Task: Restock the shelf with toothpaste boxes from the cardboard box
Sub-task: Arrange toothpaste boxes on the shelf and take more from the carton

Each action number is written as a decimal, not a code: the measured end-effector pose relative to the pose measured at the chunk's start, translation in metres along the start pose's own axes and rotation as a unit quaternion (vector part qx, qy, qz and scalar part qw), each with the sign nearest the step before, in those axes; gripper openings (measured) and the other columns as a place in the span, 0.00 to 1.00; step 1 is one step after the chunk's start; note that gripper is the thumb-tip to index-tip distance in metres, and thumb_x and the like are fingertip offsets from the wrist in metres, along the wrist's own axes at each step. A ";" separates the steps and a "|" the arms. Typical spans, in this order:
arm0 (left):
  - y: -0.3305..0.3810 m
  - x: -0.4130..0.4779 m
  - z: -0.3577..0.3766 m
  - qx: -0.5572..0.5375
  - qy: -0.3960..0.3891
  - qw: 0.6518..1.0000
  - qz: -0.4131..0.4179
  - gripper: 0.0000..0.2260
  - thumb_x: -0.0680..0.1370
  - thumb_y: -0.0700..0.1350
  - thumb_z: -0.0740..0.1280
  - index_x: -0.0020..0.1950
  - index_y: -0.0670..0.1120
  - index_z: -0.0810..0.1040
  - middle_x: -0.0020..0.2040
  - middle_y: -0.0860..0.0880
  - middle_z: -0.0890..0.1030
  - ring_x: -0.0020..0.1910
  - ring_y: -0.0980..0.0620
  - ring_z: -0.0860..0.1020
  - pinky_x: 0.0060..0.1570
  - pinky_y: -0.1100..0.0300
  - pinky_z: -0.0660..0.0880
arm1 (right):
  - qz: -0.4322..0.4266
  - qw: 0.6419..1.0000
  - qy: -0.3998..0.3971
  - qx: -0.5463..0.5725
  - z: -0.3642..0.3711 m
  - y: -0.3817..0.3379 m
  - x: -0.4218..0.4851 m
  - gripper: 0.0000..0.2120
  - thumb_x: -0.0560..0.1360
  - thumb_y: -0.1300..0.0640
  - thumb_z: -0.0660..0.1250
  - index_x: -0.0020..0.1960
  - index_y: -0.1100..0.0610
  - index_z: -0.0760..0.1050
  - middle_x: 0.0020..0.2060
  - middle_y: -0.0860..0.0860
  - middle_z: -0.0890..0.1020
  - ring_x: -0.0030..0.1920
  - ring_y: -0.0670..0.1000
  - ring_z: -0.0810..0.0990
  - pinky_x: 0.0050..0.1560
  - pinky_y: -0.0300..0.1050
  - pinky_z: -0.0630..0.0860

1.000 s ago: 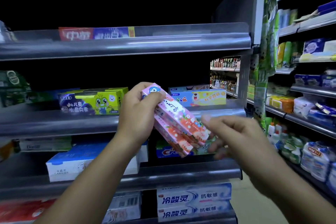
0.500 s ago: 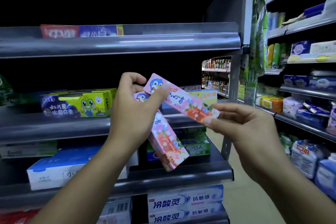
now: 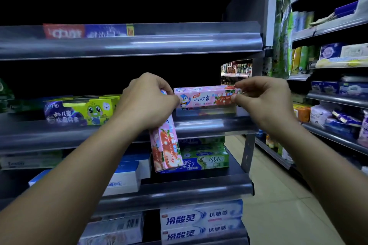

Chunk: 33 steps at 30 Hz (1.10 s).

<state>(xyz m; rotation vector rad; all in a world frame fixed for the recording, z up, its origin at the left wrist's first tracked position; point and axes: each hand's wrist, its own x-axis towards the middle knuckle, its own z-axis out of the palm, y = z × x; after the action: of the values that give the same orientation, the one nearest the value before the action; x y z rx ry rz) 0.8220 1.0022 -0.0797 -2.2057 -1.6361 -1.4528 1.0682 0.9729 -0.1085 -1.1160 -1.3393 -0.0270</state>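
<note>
Pinching a glossy pink carton (image 3: 205, 97) marked "NEW" by its right end, the right hand (image 3: 264, 103) holds it level over the metal shelf (image 3: 209, 125); the left hand (image 3: 147, 103) grips a second carton (image 3: 165, 149), end-down.

Pink against a grey metal shelf (image 3: 139, 45).
The level pink cardboard toothpaste box (image 3: 207, 96) shows a blue penguin and red strawberries; the upright pink box (image 3: 166, 149), strawberries too; 2 white cartons (image 3: 201, 219) carry blue lettering.
</note>
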 end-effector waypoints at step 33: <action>0.008 -0.015 0.019 -0.495 0.034 0.867 -0.043 0.12 0.78 0.32 0.66 0.53 0.49 0.79 0.46 0.51 0.80 0.41 0.56 0.79 0.37 0.67 0.75 | 0.141 0.952 0.007 0.273 0.007 -0.036 -0.053 0.12 0.71 0.67 0.76 0.52 0.57 0.81 0.46 0.59 0.85 0.44 0.53 0.86 0.38 0.38 0.81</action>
<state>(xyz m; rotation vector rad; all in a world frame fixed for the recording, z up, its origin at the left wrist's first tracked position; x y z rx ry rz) 0.8403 0.9977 -0.0966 -2.3836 -1.0400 -2.8134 1.0254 0.9291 -0.1283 -0.8164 -1.0678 0.5170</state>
